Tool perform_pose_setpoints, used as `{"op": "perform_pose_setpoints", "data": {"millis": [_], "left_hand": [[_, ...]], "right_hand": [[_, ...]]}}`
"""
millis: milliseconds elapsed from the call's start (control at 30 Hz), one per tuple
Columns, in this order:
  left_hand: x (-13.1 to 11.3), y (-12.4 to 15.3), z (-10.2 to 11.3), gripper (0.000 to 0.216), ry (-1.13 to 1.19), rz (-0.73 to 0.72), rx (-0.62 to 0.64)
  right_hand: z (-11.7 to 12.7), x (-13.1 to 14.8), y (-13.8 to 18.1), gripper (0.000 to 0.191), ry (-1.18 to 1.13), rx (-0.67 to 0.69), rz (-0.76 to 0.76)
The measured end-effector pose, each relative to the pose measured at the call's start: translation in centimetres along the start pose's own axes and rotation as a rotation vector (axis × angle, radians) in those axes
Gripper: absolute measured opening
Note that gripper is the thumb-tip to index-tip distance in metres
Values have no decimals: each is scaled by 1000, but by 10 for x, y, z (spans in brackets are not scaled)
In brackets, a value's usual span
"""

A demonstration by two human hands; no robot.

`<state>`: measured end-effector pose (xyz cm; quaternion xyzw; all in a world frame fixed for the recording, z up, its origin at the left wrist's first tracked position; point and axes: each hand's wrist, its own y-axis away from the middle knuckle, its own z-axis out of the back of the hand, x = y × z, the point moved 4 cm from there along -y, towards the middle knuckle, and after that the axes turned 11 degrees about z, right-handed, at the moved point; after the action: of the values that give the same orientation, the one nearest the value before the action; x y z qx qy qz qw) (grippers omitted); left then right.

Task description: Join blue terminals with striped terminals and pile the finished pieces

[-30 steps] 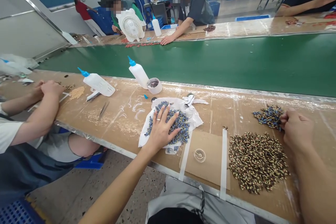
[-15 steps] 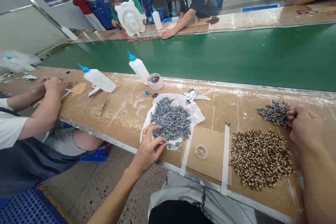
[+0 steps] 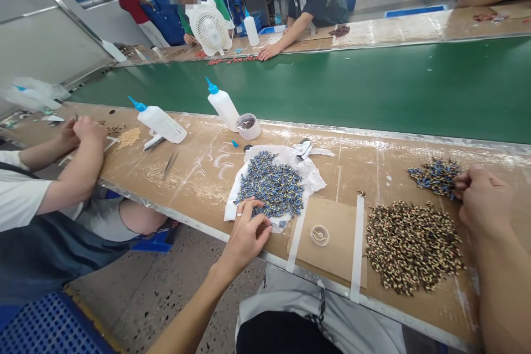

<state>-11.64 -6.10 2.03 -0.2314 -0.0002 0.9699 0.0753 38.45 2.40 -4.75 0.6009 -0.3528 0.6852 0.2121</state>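
At the near edge of a pile of small blue-and-yellow parts (image 3: 271, 185), my left hand (image 3: 248, 232) curls its fingers, with thumb and index tips close together. What lies between those tips is too small to make out. The pile rests on crumpled white paper (image 3: 313, 177). On the right, my right hand (image 3: 484, 196) is closed in a pinch against a smaller heap of mixed blue and dark parts (image 3: 435, 177); its fingertips are partly hidden. Just below that heap spreads a large pile of dark brown-and-cream curved parts (image 3: 412, 246).
Between the piles, a small round dish (image 3: 319, 235) sits on a cardboard piece (image 3: 340, 232) edged with white tape. Bottles (image 3: 223, 105), a tape roll (image 3: 249, 126) and tweezers (image 3: 170, 165) lie farther left. A co-worker's hands (image 3: 85, 130) work there. Beyond runs a green belt (image 3: 315, 88).
My left hand has shifted slightly right along the pile's near edge, its thumb and index tips drawing closer together. My right hand stays at the small heap. The view has tilted a little.
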Motion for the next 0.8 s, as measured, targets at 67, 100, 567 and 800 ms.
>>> {"op": "perform_pose_setpoints", "data": {"millis": [67,100,567,800], "left_hand": [[0,0,2,10,5,-1,7],[-1,0,4,10,10,-2,4],[-21,-27,3,6,38,-113,-42],[-28,-9,-7,13,-89,-32,-77]], "right_hand": [[0,0,0,27,6,0,-2],[0,0,0,28,9,-2,-5],[-2,-1,1,28,35,-4,-6],[-2,-3,-1,28,65,-1,6]]}}
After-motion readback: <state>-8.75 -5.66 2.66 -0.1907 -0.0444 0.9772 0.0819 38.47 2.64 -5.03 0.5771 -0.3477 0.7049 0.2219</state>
